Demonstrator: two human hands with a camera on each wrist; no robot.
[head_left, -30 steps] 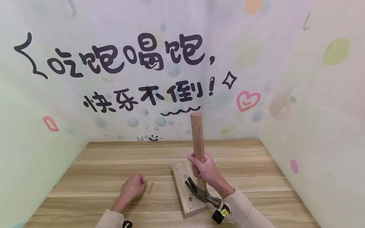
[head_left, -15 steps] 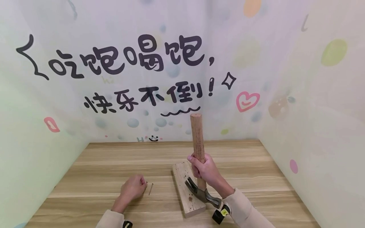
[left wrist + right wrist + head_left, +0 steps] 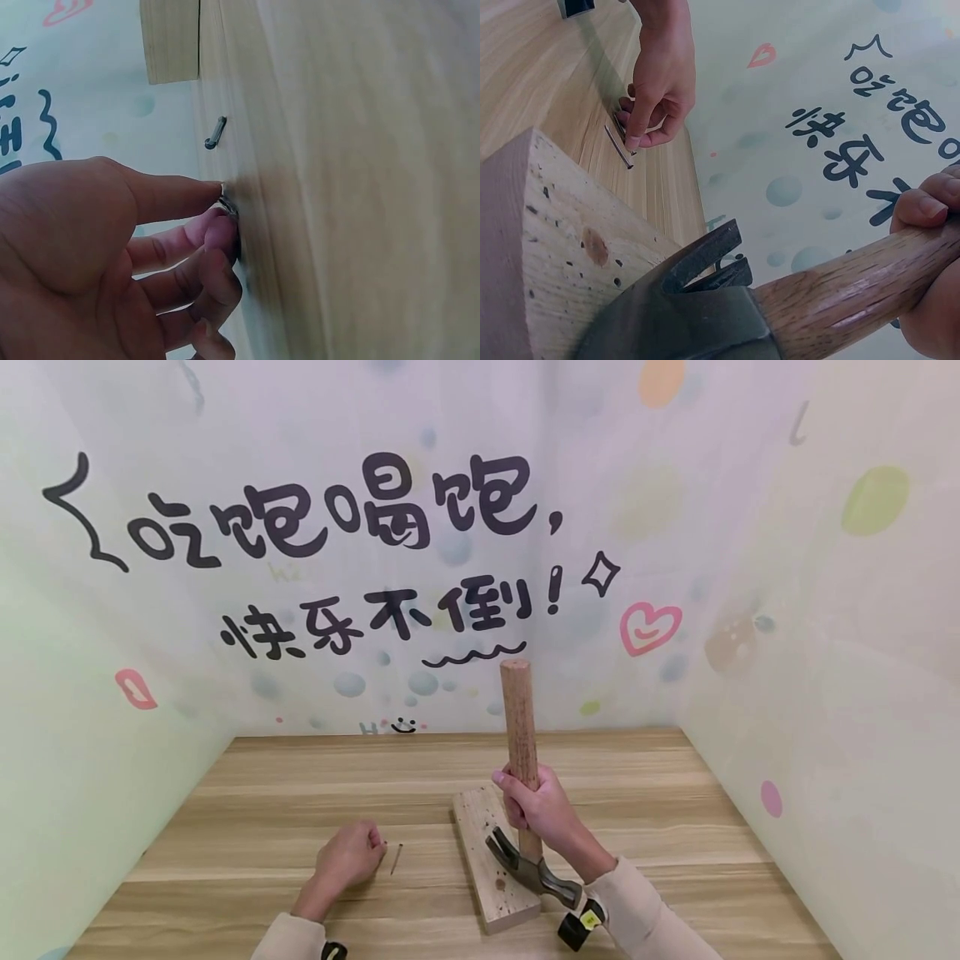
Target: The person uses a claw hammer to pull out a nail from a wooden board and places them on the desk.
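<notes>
On the far left, the left wall [image 3: 90, 752] rises along the desk's left edge. A pale left sleeve [image 3: 291, 937] comes in from the desk's near side, and the left hand [image 3: 348, 854] is down at the desk [image 3: 285, 793], left of its middle and nearer the front edge than the back. Its grip is closed to a pinch: thumb and fingertips hold a thin dark nail [image 3: 229, 204], mostly hidden by the fingers. Just right of them, a second nail [image 3: 397, 858] lies loose on the desk, its head toward the back edge.

Right of the desk's middle lies a wood block [image 3: 471, 827], pitted with small dark holes. It runs roughly from back to front, its near end skewed toward the right edge. Over its near half is the hammer [image 3: 517, 710], head down, the claw turned left and the striking face right; whether the head touches the block cannot be told. The handle stands nearly upright, its butt in front of the lettered back wall [image 3: 337, 693]. The right hand [image 3: 546, 806] has its grip wrapped firmly round the handle, a little above the head. Below the wrist, by the right sleeve [image 3: 648, 910], sits a small black device [image 3: 576, 930] with a yellow label. The right wall [image 3: 847, 693] follows the desk's right edge.
</notes>
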